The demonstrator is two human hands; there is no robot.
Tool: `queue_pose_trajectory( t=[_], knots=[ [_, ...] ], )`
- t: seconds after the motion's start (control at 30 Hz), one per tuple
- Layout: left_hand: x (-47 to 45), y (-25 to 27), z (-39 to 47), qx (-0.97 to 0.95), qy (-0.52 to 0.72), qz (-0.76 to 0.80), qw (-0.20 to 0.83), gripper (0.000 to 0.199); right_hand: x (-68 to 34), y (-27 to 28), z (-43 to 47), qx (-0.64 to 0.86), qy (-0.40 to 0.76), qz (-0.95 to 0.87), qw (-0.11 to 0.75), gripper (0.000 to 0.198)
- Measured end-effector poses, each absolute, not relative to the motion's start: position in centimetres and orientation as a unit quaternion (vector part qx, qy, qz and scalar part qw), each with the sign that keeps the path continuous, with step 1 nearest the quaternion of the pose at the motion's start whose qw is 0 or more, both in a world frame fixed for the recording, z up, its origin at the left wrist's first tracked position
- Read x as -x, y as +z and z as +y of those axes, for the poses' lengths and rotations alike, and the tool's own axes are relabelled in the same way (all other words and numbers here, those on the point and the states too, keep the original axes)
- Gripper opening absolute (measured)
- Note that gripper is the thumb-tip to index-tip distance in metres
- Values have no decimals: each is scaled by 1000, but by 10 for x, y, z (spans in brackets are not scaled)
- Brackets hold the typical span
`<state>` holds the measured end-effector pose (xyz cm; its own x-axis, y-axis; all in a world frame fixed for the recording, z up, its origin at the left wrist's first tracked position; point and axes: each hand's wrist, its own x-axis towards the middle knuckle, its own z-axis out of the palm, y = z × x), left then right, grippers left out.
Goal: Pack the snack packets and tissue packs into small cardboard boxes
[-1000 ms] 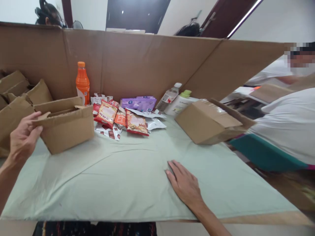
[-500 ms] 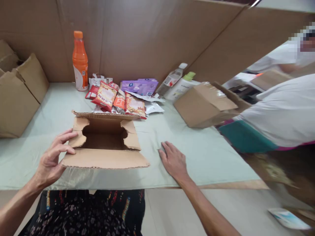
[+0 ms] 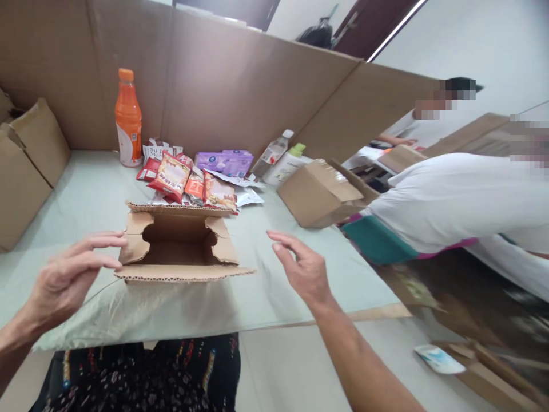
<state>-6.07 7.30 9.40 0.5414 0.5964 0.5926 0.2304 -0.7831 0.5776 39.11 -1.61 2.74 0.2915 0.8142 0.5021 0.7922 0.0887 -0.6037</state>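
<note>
In front of me an open cardboard box [image 3: 180, 273] sits on the cloth-covered table [image 3: 171, 317], its flaps folded outward and its inside dark. My left hand [image 3: 71, 274] is at the box's left side, fingers stretched toward the left flap; whether the fingertips touch it I cannot tell. My right hand [image 3: 302, 269] is raised to the right of the box, apart from it, with fingers extended and nothing held. Just behind the box lie red snack packets [image 3: 170, 176], an orange packet [image 3: 195, 186] and a purple pack [image 3: 225, 162].
An orange drink bottle [image 3: 128, 123] stands upright at the back. A clear bottle [image 3: 274, 153] and a white bottle with green cap [image 3: 286, 167] lean near a smaller box [image 3: 315, 194]. A large carton [image 3: 26, 177] is at left. People in white shirts [image 3: 454, 200] are at right.
My right hand has lifted off the table. My left hand's grip on the box's left edge has loosened and the hand has moved slightly left. The view has turned right and up.
</note>
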Motion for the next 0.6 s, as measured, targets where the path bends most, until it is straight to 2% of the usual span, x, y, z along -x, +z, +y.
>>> queue_pose_trajectory(
  t=[0.07, 0.13, 0.23, 0.3, 0.37, 0.47, 0.53, 0.6],
  knots=[
    [56, 112, 85, -835, 427, 252, 237, 33, -366, 77, -4, 617, 51, -654, 435, 24],
    [42, 131, 99, -851, 403, 232, 244, 30, -341, 121, 14, 544, 124, -734, 387, 22],
    [10, 153, 118, -905, 290, 159, 266, 27, -308, 161, 47, 443, 245, -830, 234, 23],
    [-11, 161, 128, -930, 194, 139, 278, 29, -286, 171, 66, 412, 279, -858, 127, 27],
    [-26, 164, 133, -951, 89, 137, 263, 32, -267, 175, 76, 408, 256, -876, 22, 28],
    [-33, 164, 134, -980, 2, 115, 160, 27, -252, 178, 72, 428, 124, -889, -107, 21],
    [-26, 164, 133, -990, 36, 103, 90, 27, -257, 179, 59, 463, 35, -877, -119, 20],
    [-13, 162, 132, -987, 98, 115, 53, 30, -275, 176, 45, 508, -10, -858, -66, 20]
  ],
)
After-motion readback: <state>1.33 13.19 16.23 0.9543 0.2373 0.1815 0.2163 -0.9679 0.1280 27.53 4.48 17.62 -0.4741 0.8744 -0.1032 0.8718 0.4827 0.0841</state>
